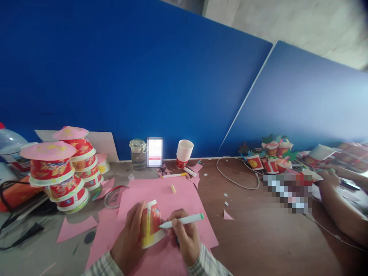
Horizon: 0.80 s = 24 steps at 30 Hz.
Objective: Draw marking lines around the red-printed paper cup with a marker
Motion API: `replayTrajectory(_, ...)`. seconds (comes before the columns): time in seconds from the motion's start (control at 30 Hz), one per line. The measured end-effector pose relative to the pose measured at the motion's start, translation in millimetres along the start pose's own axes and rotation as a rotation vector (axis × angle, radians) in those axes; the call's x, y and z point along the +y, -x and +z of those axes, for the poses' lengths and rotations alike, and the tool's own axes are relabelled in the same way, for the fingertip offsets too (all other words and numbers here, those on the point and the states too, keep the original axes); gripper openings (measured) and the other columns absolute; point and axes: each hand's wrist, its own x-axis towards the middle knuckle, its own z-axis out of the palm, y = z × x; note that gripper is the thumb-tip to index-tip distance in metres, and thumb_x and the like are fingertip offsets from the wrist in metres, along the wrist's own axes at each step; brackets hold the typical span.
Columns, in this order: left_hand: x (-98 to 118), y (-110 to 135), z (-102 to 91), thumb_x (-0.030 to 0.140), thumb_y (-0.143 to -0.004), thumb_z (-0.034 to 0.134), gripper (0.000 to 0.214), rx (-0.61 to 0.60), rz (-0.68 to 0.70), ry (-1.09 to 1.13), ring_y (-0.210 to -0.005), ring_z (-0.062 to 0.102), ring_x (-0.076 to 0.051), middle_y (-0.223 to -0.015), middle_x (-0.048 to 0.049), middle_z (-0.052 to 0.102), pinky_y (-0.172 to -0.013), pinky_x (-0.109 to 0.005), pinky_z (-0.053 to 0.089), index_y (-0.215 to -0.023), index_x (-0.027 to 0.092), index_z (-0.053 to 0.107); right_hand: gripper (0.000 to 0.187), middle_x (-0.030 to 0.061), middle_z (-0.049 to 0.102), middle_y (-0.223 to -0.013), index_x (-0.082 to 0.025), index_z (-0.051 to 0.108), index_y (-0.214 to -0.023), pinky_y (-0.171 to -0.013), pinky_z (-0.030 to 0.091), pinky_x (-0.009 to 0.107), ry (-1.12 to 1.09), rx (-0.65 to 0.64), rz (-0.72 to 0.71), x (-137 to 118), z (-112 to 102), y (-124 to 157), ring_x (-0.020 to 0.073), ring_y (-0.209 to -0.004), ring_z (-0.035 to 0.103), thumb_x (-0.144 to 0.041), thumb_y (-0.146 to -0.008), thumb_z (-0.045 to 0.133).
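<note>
My left hand point(130, 235) is wrapped round a red and white paper cup point(151, 223), which is tilted and has yellow colouring on its wide rim and along one side. A white marker point(184, 220) with a green end is pinched in my right hand point(184, 234). Its tip is at the red side of the cup; whether it touches cannot be told. Beneath both hands lies a large pink paper sheet point(138, 191). A small pale yellow cap point(173, 188) rests on this sheet. Beyond it are a yellow and white marker point(174, 175) and a white one point(189, 171).
Stacked paper-cup towers with pink tops point(51, 168) stand at the left. A glass jar point(138, 155) and a stack of paper cups point(184, 153) stand by the blue partition point(143, 76). A white cable point(230, 182), decorated cups point(270, 157) and another person's arms point(336, 195) are at the right.
</note>
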Motion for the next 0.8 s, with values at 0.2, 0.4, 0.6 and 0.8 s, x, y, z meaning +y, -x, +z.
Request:
replayTrajectory(0.2, -2.1, 1.5, 0.4, 0.049, -0.059, 0.053, 0.082, -0.015, -0.005, 0.009, -0.103, 0.040, -0.030, -0.110, -0.0151, 0.038, -0.075, -0.041, 0.049, -0.122, 0.013, 0.014, 0.020, -0.0020, 0.053, -0.044, -0.017, 0.060, -0.066, -0.031, 0.031, 0.015, 0.018, -0.005, -0.016, 0.7, -0.9, 0.1, 0.0108, -0.036, 0.042, -0.037, -0.071, 0.057)
replayTrajectory(0.4, -3.2, 2.0, 1.9, 0.045, -0.059, 0.054, 0.082, -0.016, -0.016, 0.014, -0.104, 0.039, -0.029, -0.111, -0.0147, 0.037, -0.075, -0.041, 0.049, -0.122, 0.014, 0.013, 0.020, -0.0027, 0.052, -0.045, -0.018, 0.059, -0.067, -0.031, 0.032, 0.016, 0.017, -0.001, -0.022, 4.1, -2.3, -0.3, 0.0100, -0.034, 0.041, -0.037, -0.072, 0.056)
replayTrajectory(0.6, -3.5, 2.3, 2.1, 0.044, -0.059, 0.054, 0.082, -0.016, -0.028, 0.004, -0.103, 0.040, -0.029, -0.110, -0.0143, 0.037, -0.075, -0.042, 0.049, -0.122, 0.015, 0.012, 0.022, -0.0023, 0.053, -0.045, -0.018, 0.059, -0.067, -0.032, 0.033, 0.016, 0.048, 0.002, -0.022, 4.3, -1.7, -0.6, 0.0109, -0.036, 0.042, -0.039, -0.072, 0.056)
replayTrajectory(0.8, -1.6, 0.1, 0.5, 0.040, -0.060, 0.052, 0.078, -0.011, 0.009, -0.013, -0.103, 0.040, -0.029, -0.110, -0.0137, 0.038, -0.076, -0.042, 0.049, -0.122, 0.016, 0.013, 0.023, -0.0031, 0.051, -0.045, -0.017, 0.058, -0.068, -0.031, 0.030, 0.016, 0.031, -0.018, -0.019, 1.5, 0.4, 0.9, 0.0091, -0.034, 0.038, -0.039, -0.073, 0.055)
